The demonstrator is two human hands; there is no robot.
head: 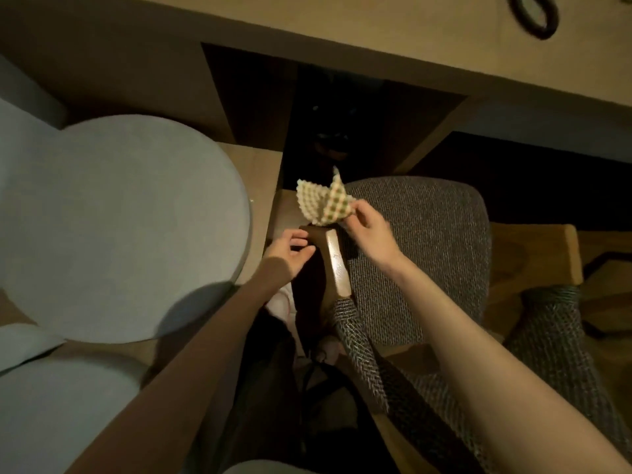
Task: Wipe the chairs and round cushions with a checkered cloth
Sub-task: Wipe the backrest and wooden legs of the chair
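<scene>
Both hands are in view from the head camera, low in front of a desk (376, 35). I see the right hand (371, 230) pinching the cloth (321, 203) between thumb and fingertips at its right edge. The cloth is cream with small green and red checks. It hangs folded and loose, with one corner standing up, just over the front end of the armrest (333, 261). Its lower edge seems to meet the wood there, but I cannot tell if it really touches.

The left hand (289, 249) is at the left side of the same armrest end, with bent fingers pointing to the dark wood. Whether it grips the armrest or only rests beside it, I cannot tell.

The armrest belongs to a chair with a grey woven seat (420, 241), which lies under the right forearm. To the left of the chair, near but apart from it, is a round grey cushion (126, 227). Part of a second cushion (61, 415) shows at the lower left. A dark loop (533, 15) lies on the desk at the top right.
</scene>
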